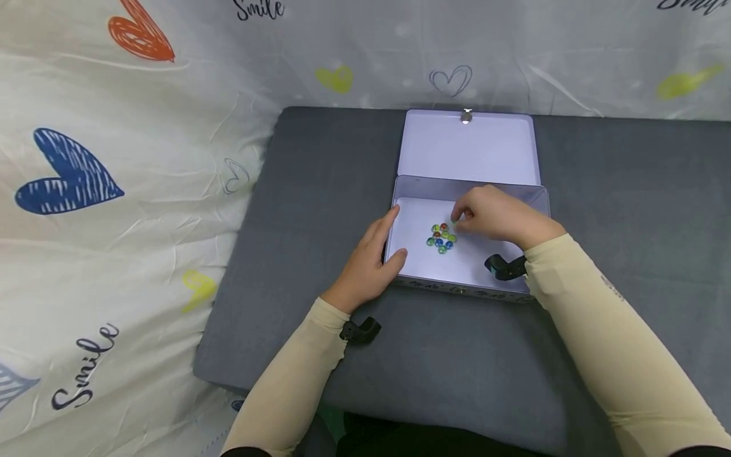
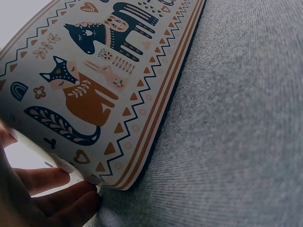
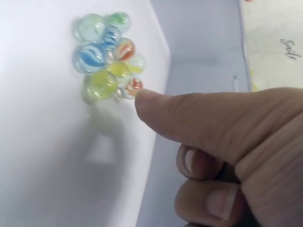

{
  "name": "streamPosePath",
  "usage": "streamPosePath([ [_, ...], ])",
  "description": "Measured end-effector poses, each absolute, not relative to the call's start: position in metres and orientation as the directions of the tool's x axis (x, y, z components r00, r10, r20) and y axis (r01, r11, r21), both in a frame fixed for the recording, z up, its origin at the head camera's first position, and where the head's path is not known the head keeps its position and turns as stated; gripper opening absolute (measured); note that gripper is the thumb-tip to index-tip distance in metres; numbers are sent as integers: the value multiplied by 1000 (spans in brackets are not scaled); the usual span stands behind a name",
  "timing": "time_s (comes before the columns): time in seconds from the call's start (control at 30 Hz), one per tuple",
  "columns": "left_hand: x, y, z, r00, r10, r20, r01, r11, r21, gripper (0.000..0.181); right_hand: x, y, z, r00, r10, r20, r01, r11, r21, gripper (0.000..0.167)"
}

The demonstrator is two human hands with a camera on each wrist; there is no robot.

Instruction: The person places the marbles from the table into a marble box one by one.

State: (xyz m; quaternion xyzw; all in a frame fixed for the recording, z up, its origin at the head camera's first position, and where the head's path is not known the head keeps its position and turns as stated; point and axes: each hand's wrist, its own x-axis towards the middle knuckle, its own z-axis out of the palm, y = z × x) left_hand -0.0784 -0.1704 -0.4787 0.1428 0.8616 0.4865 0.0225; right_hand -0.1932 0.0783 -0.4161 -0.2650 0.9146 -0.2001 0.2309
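Note:
A pale lilac tin box point(image 1: 468, 270) stands on the grey table with its hinged lid point(image 1: 468, 149) folded back. My left hand point(image 1: 365, 266) holds the box at its left wall near the front corner, fingers outside and thumb over the rim. In the left wrist view, its fingers point(image 2: 71, 198) lie against the corner beside a printed fox. Inside the box, a cluster of glass marbles point(image 1: 440, 241) lies on the white floor. Over it my right hand point(image 1: 497, 212) pinches a green marble point(image 1: 454, 221) by the fingertips; the right wrist view hides this marble behind the thumb point(image 3: 161, 111).
The marbles point(image 3: 102, 85) are yellow, blue, green and red, touching one another. Box walls point(image 3: 203, 42) rise around the right hand. A printed white curtain point(image 1: 171, 190) hangs at the left and behind the table. The grey table cloth point(image 1: 320, 190) surrounds the box.

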Motion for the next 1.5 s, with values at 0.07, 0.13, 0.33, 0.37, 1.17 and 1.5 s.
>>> streamPosePath([
  [0.07, -78, -170, -479, -959, 267, 100, 224, 488, 844, 77, -194, 78, -418, -747, -575, -334, -394, 787, -475, 16],
  [0.13, -78, -171, -479, -959, 266, 98, 223, 492, 842, 77, -194, 78, -420, -739, -576, -349, -394, 790, -469, 17],
  [0.33, -78, -171, -478, -959, 266, 99, 225, 501, 836, 77, -195, 77, -425, -727, -588, -355, -408, 785, -466, 18],
  [0.37, -78, -171, -477, -959, 266, 98, 224, 501, 836, 77, -195, 77, -425, -725, -590, -355, -409, 784, -467, 18],
  [1.17, -75, -172, -479, -962, 259, 83, 207, 501, 840, 76, -190, 74, -417, -745, -589, -313, -401, 770, -496, 16],
  [1.5, -79, -171, -478, -959, 267, 94, 223, 506, 833, 77, -189, 82, -402, -768, -582, -268, -397, 760, -514, 13],
])
